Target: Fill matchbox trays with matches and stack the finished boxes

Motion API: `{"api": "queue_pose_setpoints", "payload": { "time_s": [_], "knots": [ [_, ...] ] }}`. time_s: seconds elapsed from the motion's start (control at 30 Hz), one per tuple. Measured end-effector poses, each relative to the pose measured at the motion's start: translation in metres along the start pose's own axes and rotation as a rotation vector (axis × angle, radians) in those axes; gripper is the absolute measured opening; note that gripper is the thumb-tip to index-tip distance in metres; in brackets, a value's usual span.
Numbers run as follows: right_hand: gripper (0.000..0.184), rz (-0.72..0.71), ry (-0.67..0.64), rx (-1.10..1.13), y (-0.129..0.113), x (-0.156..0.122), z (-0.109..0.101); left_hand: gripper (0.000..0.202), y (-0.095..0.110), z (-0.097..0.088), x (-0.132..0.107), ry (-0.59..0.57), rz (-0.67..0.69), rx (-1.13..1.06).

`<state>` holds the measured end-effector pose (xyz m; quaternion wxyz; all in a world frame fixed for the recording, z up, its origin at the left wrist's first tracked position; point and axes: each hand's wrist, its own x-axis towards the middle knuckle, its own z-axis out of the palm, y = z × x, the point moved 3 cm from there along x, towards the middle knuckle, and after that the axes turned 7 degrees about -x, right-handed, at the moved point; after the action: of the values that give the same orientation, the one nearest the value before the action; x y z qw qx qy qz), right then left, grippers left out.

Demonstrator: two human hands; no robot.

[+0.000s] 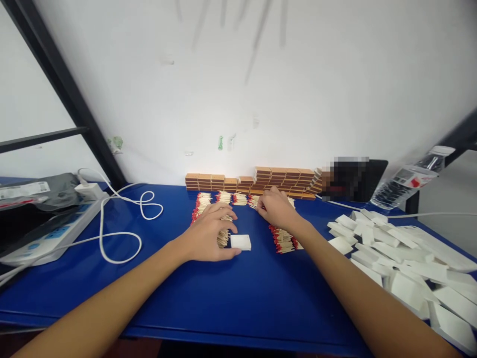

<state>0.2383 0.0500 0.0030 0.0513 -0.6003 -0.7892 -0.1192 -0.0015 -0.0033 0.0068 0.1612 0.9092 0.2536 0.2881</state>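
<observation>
My left hand (210, 232) rests on the blue table with thumb and fingers spread around the left side of a small white matchbox tray (241, 242). I cannot tell whether the thumb touches it. Beyond the tray, my right hand (276, 208) is closed, its fingertips pinched together at a row of red-headed matches (254, 200). Some matches are hidden behind that hand. Bundles of matches (203, 201) lie by my left hand, partly covered by it. Another pile of matches (283, 241) lies below my right wrist.
Stacked brown matchboxes (285, 176) line the wall. Many white trays (387, 248) are heaped at right, near a plastic bottle (410, 179) and a dark device (374, 179). At left are a power strip (59, 233), white cable (102, 228) and dark plastic bag (55, 191).
</observation>
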Motion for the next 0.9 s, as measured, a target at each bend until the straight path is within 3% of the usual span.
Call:
{"api": "queue_pose_setpoints", "payload": {
  "time_s": [0.17,0.4,0.6,0.73,0.9],
  "knots": [
    [0.022,0.004,-0.002,-0.005,-0.005,-0.002,0.004,0.017,-0.002,0.002,-0.002,-0.01,0.013,0.002],
    [0.018,0.055,0.014,0.021,-0.009,0.0,0.005,0.038,0.0,0.006,-0.003,-0.002,-0.002,0.031],
    [0.029,0.069,-0.027,-0.011,-0.008,0.001,0.01,0.026,0.001,0.006,-0.004,-0.041,-0.017,0.036],
    [0.025,0.038,-0.035,-0.034,-0.004,-0.003,0.01,0.025,0.0,0.006,-0.004,-0.036,-0.014,0.044],
    [0.021,-0.012,0.102,0.06,-0.001,-0.016,-0.008,0.025,-0.004,0.005,-0.002,0.045,0.01,0.041]
  ]
}}
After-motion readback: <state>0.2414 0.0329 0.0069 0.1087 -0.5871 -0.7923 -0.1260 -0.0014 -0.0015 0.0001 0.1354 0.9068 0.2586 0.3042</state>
